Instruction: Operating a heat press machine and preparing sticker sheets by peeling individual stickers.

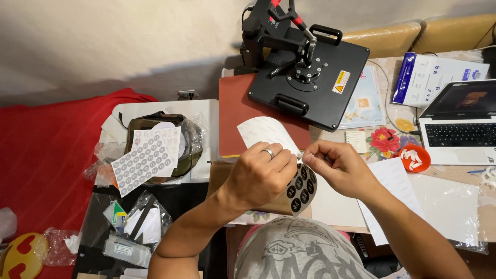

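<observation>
Both hands meet over the near middle of the worktop (444, 201). The left hand (258, 173), a ring on one finger, has its grip closed on a curling white backing sheet (266, 132) that rises toward the far side. The right hand (338, 166) pinches the edge of the same piece, where a sheet of round black stickers (301, 188) hangs down between the hands. A black heat press (310, 77) stands just beyond, a laptop (460, 126) at far right.

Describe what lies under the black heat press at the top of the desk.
The heat press sits over a red-brown mat and a printed sheet. Whatever lies beneath its plate is covered.
</observation>
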